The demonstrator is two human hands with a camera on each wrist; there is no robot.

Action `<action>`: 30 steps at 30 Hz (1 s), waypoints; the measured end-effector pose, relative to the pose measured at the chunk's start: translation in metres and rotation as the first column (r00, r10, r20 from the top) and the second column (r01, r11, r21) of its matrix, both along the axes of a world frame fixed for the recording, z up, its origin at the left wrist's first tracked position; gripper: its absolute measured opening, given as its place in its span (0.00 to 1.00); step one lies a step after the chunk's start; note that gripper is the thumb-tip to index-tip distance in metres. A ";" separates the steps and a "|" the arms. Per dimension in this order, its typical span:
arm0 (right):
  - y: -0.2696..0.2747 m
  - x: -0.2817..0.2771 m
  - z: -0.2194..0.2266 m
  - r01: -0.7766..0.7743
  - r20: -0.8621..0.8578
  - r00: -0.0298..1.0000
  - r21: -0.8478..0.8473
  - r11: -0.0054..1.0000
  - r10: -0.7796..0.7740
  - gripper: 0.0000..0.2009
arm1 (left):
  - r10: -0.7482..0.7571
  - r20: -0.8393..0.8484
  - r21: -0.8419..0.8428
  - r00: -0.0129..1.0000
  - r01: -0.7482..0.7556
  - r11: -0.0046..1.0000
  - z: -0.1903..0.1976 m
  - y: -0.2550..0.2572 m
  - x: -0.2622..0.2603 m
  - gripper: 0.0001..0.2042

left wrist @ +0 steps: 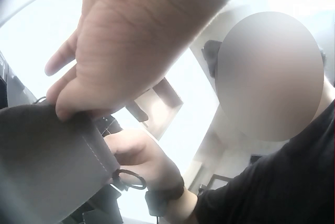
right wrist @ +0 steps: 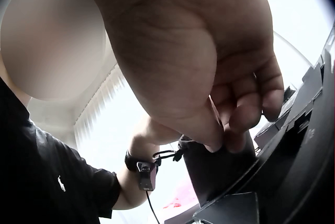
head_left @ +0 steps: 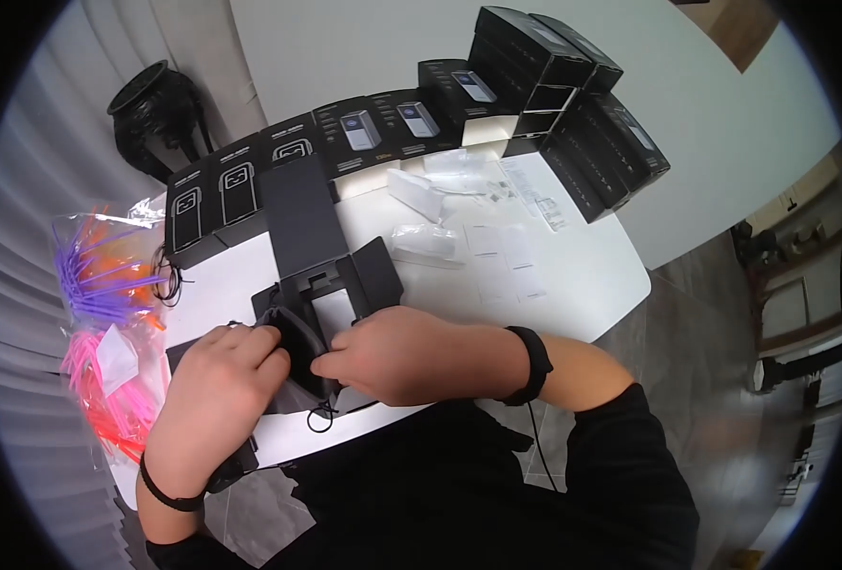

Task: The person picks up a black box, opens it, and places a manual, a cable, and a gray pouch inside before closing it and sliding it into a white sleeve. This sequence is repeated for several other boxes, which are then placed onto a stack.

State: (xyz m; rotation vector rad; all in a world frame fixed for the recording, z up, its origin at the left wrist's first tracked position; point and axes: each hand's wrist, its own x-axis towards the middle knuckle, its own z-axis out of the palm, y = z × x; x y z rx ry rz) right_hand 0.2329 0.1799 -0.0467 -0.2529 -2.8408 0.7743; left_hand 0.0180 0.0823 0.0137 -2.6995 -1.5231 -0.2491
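Note:
Both hands hold the mouth of a dark drawstring pouch (head_left: 297, 353) above the table's near edge. The left hand (head_left: 223, 380) pinches its left rim with thumb and fingers; the right hand (head_left: 397, 359) pinches the right rim. In the left wrist view the pouch (left wrist: 57, 156) looks grey with a stitched seam, and a cord loop hangs at its corner. The right wrist view has the right hand's thumb and finger on the pouch (right wrist: 217, 169). Just behind the pouch lies an open black box (head_left: 378, 275) with a pale item inside (head_left: 335, 313).
Black product boxes (head_left: 354, 133) line the table's back, stacked higher at the right (head_left: 535, 57). Clear plastic wrappers (head_left: 426, 244) and printed papers (head_left: 507, 261) lie at centre right. Bags of purple (head_left: 107, 275) and pink sticks (head_left: 107, 389) lie at the left.

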 end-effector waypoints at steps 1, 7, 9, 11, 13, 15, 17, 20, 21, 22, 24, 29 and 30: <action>0.002 0.008 0.000 0.017 -0.022 1.000 -0.011 1.000 -0.017 0.02 | -0.008 -0.008 -0.022 1.000 0.008 1.000 -0.002 0.002 0.002 0.08; 0.045 0.061 0.018 0.443 -0.076 0.870 -0.311 0.841 -0.487 0.09 | -0.008 0.008 -0.068 1.000 0.009 0.998 -0.005 0.006 0.006 0.09; 0.071 0.074 0.022 0.616 0.063 0.787 -0.112 0.779 -0.614 0.12 | -0.009 0.023 -0.078 1.000 0.011 0.997 -0.007 0.004 0.005 0.09; 0.091 0.081 0.002 0.622 0.117 0.780 -0.044 0.782 -0.615 0.15 | -0.016 0.031 -0.100 0.999 0.019 0.995 -0.008 0.003 0.005 0.09; 0.100 0.082 -0.021 0.595 0.159 0.790 0.041 0.803 -0.593 0.18 | -0.025 0.010 -0.133 1.000 0.026 0.991 -0.008 0.002 0.005 0.09; 0.106 0.078 -0.036 0.526 0.191 0.816 0.143 0.838 -0.545 0.20 | -0.031 -0.003 -0.142 1.000 0.030 0.989 -0.009 0.001 0.004 0.09; 0.113 0.073 -0.039 0.454 0.237 0.847 0.144 0.879 -0.476 0.19 | -0.033 -0.007 -0.132 0.999 0.032 0.991 -0.011 0.000 0.002 0.09; 0.123 0.071 -0.055 0.366 0.215 0.891 0.180 0.913 -0.400 0.16 | -0.035 -0.009 -0.116 0.999 0.033 0.993 -0.012 -0.001 0.000 0.09; 0.125 0.071 -0.061 0.340 0.192 0.906 0.200 0.919 -0.377 0.14 | -0.045 -0.012 -0.080 0.999 0.044 0.996 -0.013 -0.001 0.000 0.08; 0.126 0.070 -0.063 0.345 0.179 0.906 0.209 0.915 -0.383 0.13 | -0.054 -0.015 -0.045 0.998 0.054 0.998 -0.015 0.000 -0.001 0.08; 0.126 0.068 -0.066 0.356 0.154 0.906 0.225 0.907 -0.394 0.12 | -0.064 -0.013 -0.010 0.998 0.063 0.998 -0.016 0.000 -0.002 0.07; 0.126 0.063 -0.057 0.337 0.212 0.909 0.129 0.933 -0.358 0.13 | -0.071 0.002 -0.017 0.997 0.071 0.997 -0.018 0.000 -0.003 0.08; 0.126 0.062 -0.055 0.324 0.220 0.914 0.113 0.939 -0.342 0.13 | -0.071 0.006 -0.018 0.997 0.071 0.997 -0.019 0.001 -0.003 0.08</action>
